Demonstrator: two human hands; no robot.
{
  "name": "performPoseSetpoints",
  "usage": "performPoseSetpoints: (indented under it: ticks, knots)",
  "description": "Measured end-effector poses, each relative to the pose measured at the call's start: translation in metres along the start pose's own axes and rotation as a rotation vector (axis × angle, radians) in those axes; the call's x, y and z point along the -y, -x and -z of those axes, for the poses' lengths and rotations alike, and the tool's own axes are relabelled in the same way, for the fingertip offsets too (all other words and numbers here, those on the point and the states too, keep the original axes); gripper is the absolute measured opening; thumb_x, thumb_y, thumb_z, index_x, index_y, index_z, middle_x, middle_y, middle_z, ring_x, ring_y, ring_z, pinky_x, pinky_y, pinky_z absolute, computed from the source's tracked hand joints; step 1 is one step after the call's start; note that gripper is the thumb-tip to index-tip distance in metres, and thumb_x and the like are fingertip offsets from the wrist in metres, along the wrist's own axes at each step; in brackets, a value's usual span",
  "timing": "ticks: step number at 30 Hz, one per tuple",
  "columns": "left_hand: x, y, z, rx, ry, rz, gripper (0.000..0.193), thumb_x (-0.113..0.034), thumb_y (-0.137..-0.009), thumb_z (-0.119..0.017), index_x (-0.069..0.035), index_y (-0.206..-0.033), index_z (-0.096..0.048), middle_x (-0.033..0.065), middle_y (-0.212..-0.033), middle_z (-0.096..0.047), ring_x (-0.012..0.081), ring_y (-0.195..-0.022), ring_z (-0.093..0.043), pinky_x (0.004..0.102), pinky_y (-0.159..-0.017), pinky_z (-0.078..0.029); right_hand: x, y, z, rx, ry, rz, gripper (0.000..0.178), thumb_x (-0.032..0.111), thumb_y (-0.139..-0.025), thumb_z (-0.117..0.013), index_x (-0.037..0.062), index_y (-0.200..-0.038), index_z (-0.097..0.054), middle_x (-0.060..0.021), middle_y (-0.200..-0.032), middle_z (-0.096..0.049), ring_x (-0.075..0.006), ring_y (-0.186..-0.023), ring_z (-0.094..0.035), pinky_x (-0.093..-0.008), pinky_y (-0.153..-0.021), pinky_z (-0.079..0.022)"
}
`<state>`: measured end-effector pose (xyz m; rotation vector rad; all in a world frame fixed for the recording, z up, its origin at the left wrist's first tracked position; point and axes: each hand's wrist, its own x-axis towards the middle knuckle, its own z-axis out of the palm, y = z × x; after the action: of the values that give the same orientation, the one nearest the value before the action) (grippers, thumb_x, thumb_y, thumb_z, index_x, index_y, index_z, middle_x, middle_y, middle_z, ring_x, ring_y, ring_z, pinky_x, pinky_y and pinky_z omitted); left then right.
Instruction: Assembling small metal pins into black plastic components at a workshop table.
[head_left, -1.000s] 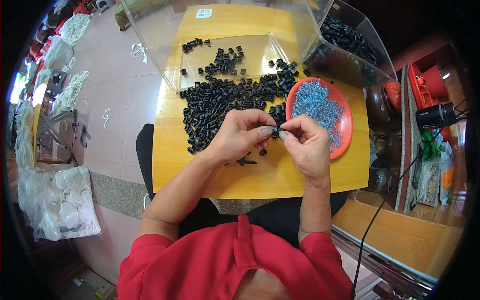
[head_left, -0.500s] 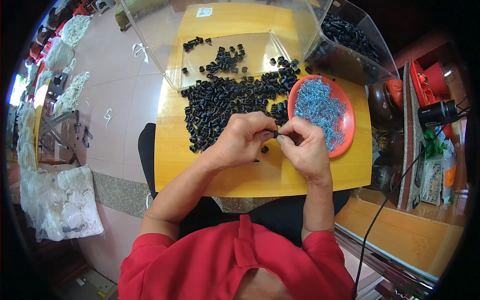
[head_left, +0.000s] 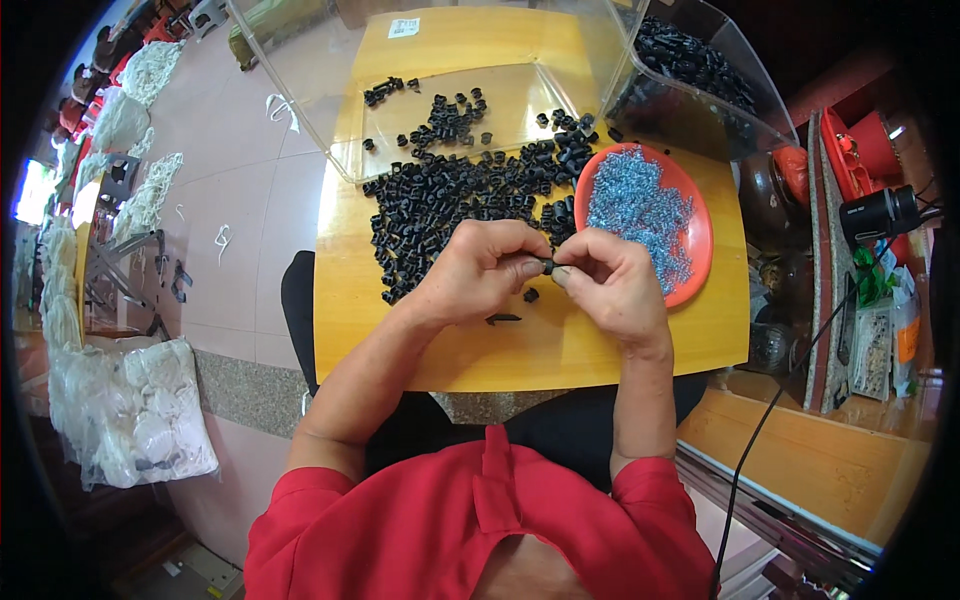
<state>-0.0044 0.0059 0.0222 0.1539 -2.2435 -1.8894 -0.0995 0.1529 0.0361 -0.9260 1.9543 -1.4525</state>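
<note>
My left hand (head_left: pixel 482 272) and my right hand (head_left: pixel 617 285) meet fingertip to fingertip over the yellow table (head_left: pixel 450 360). Between their pinched thumbs and fingers is a small black plastic part (head_left: pixel 547 266), mostly covered by the fingertips. Just beyond my left hand spreads a heap of small black plastic pieces (head_left: pixel 430 215). Beside my right hand an orange-red oval plate (head_left: pixel 703 262) bears a pile of small silvery metal springs (head_left: pixel 638 205). A loose black piece (head_left: pixel 531 295) and a slim black piece (head_left: pixel 504 319) lie on the wood below my hands.
A clear plastic bin (head_left: pixel 345 165) lies open at the table's far side. Another clear bin (head_left: pixel 770 110) at the far right holds many black parts. A black cable (head_left: pixel 765 410) runs down on the right. Bagged white goods (head_left: pixel 150 410) sit on the left.
Both hands stay pinched together on the small black part, with slight finger movement. The slim black piece below my left hand shows more fully. The whole view has shifted a little.
</note>
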Motion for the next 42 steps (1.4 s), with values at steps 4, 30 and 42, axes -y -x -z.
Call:
performPoseSetpoints:
  ticks: [4, 30, 42]
  knots:
    - [-0.007, 0.003, -0.002, 0.020, 0.053, 0.034, 0.009, 0.003, -0.075, -0.059, 0.001, -0.083, -0.059, 0.0044, -0.070, -0.057, 0.0076, -0.064, -0.052, 0.0230, -0.056, -0.043, -0.015, -0.008, 0.012, 0.181, -0.361, 0.147, 0.011, -0.003, -0.070, -0.065, -0.0009, -0.079, -0.059, 0.0005, -0.074, -0.056, -0.0061, -0.069, -0.051, -0.0202, -0.062, -0.043]
    - [-0.032, -0.050, -0.009, -0.210, 0.718, 0.253, 0.010, -0.006, -0.084, -0.048, 0.001, -0.091, -0.051, 0.0063, -0.068, -0.052, 0.0136, -0.053, -0.048, 0.0244, -0.050, -0.039, -0.017, 0.003, 0.000, 0.072, 0.419, 0.321, 0.021, 0.012, -0.068, -0.065, 0.0014, -0.085, -0.059, -0.0143, -0.077, -0.058, -0.0265, -0.068, -0.058, -0.0325, -0.062, -0.047]
    - [-0.098, -0.178, -0.025, 0.016, 0.636, 0.204, 0.021, -0.014, -0.090, -0.039, 0.004, -0.101, -0.042, 0.0208, -0.092, -0.056, 0.0293, -0.093, -0.057, 0.0322, -0.074, -0.047, -0.027, 0.008, -0.021, 0.134, 0.704, 0.394, 0.009, 0.001, -0.069, -0.053, 0.0020, -0.078, -0.054, -0.0143, -0.081, -0.046, -0.0289, -0.078, -0.051, -0.0370, -0.069, -0.044]
